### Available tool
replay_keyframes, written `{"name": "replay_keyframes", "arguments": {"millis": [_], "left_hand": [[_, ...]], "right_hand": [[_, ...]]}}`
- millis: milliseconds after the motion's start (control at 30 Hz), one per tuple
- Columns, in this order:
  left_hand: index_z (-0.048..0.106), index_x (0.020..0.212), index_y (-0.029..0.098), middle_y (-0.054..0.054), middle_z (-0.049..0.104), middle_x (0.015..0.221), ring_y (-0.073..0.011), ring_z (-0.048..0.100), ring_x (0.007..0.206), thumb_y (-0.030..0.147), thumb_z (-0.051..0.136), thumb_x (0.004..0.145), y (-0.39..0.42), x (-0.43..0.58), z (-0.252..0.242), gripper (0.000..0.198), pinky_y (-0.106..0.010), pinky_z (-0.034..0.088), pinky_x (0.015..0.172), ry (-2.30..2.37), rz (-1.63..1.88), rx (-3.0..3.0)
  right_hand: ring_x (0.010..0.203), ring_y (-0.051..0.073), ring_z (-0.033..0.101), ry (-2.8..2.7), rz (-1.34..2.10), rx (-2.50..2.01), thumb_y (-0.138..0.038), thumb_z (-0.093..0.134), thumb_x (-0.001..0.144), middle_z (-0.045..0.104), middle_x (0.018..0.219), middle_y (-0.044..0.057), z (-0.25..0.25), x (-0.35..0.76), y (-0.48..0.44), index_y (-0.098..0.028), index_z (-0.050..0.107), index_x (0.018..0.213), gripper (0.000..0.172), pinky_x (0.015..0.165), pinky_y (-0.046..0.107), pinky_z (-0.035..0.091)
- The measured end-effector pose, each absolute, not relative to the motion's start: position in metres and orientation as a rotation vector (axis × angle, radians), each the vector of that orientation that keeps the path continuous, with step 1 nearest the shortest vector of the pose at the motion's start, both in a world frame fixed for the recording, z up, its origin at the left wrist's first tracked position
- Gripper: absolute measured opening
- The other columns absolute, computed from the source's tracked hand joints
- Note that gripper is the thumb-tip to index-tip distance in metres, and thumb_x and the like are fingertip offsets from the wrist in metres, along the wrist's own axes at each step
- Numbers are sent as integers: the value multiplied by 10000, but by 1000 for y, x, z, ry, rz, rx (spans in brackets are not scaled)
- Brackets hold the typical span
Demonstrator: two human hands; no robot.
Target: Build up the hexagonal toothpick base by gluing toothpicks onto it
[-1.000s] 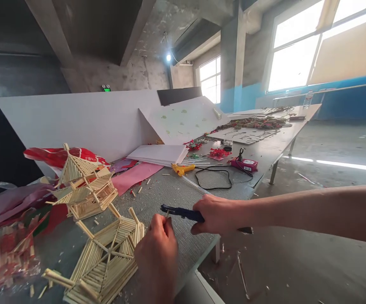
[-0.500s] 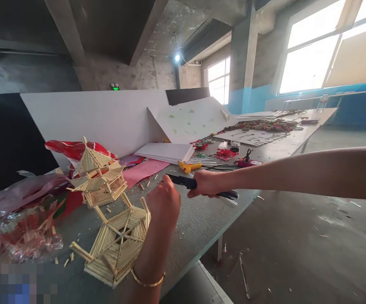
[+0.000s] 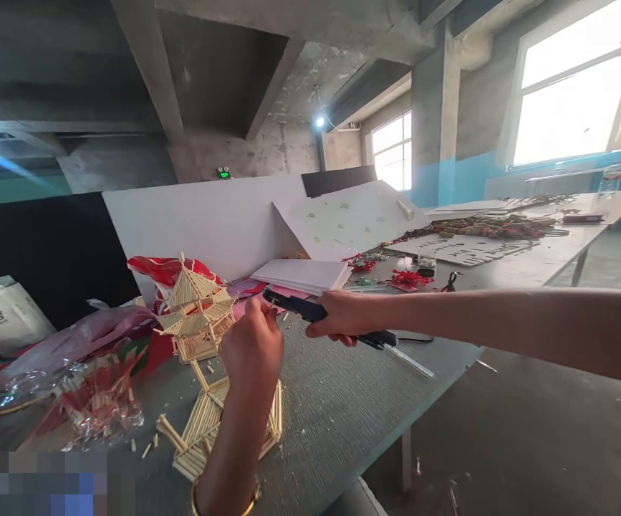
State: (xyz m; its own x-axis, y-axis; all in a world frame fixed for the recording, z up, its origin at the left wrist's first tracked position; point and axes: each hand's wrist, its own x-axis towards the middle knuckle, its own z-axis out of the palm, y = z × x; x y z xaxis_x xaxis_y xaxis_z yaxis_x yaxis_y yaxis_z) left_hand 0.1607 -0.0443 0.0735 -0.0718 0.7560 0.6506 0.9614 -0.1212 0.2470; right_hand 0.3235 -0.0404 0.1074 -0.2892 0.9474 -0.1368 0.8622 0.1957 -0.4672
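My right hand (image 3: 342, 315) is wrapped round a black glue gun (image 3: 300, 306). A clear glue stick (image 3: 411, 361) pokes out of the gun's rear end. At the gun's nozzle, my left hand (image 3: 253, 340) is closed in a pinch on a small wooden stick (image 3: 273, 302), of which only a short end shows. Below and behind my left forearm lies a flat hexagonal base of wooden sticks (image 3: 197, 423) with short posts standing up. A tiered stick pagoda (image 3: 203, 315) stands just beyond it.
Crumpled clear plastic wrapping (image 3: 100, 401) and a red plastic bag (image 3: 146, 269) lie on the left. White boards (image 3: 299, 275) are stacked behind my hands, with red decorations (image 3: 412, 278) farther right. The table edge (image 3: 396, 437) runs along the right.
The view has swung left, bringing a white bag in at the far left. My left forearm now covers more of the base. The yellow glue gun has gone out of sight.
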Motion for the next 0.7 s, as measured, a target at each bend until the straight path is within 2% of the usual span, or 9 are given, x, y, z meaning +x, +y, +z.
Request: {"name": "replay_keyframes", "arguments": {"millis": [100, 200, 267, 400, 433, 467, 600, 700], "left_hand": [[545, 780, 218, -22, 684, 648, -212, 645, 638, 315, 472, 833, -47, 154, 66, 132, -270, 372, 548, -1849, -1192, -1954], [529, 748, 218, -2, 684, 646, -181, 637, 611, 332, 489, 826, -51, 152, 57, 144, -258, 370, 563, -1815, -1367, -1948], [524, 750, 219, 4, 689, 653, -180, 638, 608, 326, 489, 827, -54, 152, 52, 137, -257, 361, 553, -1793, -1394, -1923], [540, 779, 226, -3, 685, 619, -215, 644, 587, 332, 450, 840, -59, 152, 46, 152, -269, 339, 512, -1830, -1274, -1855], [545, 776, 228, -6, 682, 607, -220, 645, 583, 342, 442, 841, -60, 152, 44, 167, -271, 346, 511, -1845, -1275, -1861], [547, 764, 228, -6, 680, 601, -219, 647, 585, 352, 439, 839, -61, 151, 43, 180, -273, 362, 519, -1848, -1318, -1888], [540, 727, 214, -3, 683, 624, -174, 647, 562, 425, 447, 816, -68, 150, 39, 246, -287, 459, 585, -1798, -1840, -2145], [548, 740, 196, -26, 681, 642, -174, 647, 544, 479, 466, 786, -74, 152, 36, 298, -302, 496, 575, -1834, -2105, -2247]], "right_hand": [[499, 129, 531, -2350, 564, -1850, -443, 477, 726, 546, 556, 35, 115, 319, -55, -131, 537, 672, 323, 503, 239, 396], [636, 170, 552, -2369, 281, -1846, -410, 479, 722, 584, 706, 75, 118, 316, -66, -121, 561, 817, 315, 543, 253, 374], [703, 184, 550, -2352, 246, -1801, -365, 488, 714, 588, 789, 91, 116, 314, -70, -121, 553, 862, 293, 562, 254, 369], [602, 143, 527, -2303, 920, -1711, -332, 476, 702, 578, 704, 42, 110, 314, -71, -137, 530, 818, 233, 506, 229, 373], [587, 139, 524, -2291, 983, -1696, -328, 472, 701, 576, 689, 37, 109, 315, -71, -140, 525, 811, 224, 501, 227, 374], [597, 142, 528, -2295, 905, -1692, -322, 468, 703, 578, 698, 41, 107, 316, -73, -141, 523, 813, 219, 514, 231, 379], [738, 184, 552, -2300, 88, -1645, -294, 447, 733, 587, 819, 85, 102, 326, -81, -148, 509, 872, 211, 621, 262, 378], [748, 181, 558, -2321, -4, -1617, -287, 431, 755, 586, 823, 81, 96, 332, -89, -155, 492, 890, 199, 638, 258, 372]]}}
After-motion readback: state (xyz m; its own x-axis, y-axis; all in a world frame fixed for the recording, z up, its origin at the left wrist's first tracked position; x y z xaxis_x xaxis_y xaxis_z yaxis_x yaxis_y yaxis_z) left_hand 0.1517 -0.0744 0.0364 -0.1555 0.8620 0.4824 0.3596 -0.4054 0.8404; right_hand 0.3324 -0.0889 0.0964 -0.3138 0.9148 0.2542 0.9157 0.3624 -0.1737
